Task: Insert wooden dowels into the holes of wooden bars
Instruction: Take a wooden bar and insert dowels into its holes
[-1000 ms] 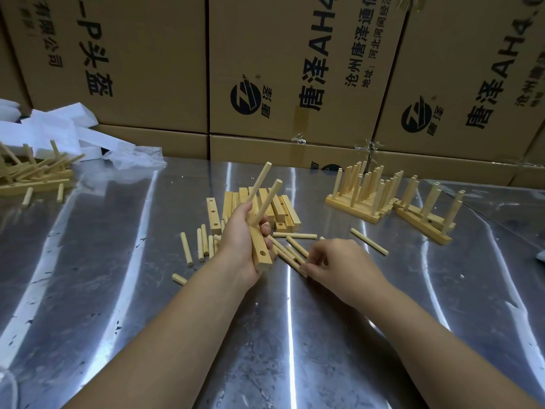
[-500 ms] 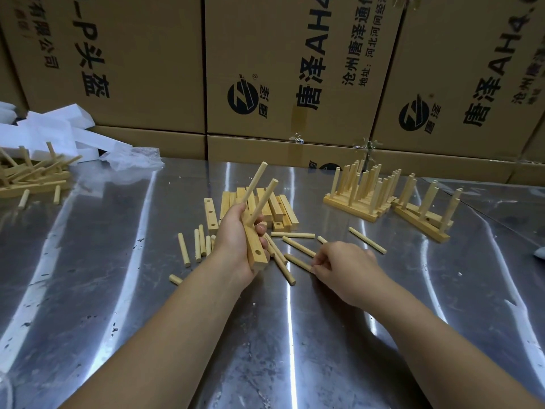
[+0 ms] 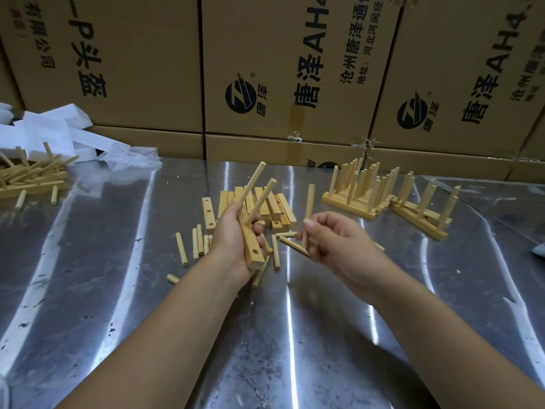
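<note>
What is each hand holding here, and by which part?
The left hand grips the wooden bar around its middle, its empty-holed end sticking out below. The right hand pinches a dowel by its lower half.

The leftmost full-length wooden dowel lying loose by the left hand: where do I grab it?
Pinch the pale round wooden dowel at mid-length from straight above, across its two long sides. It lies flat on the shiny metal table, pointing roughly away, with a gap of bare table on each side to reach into.
</note>
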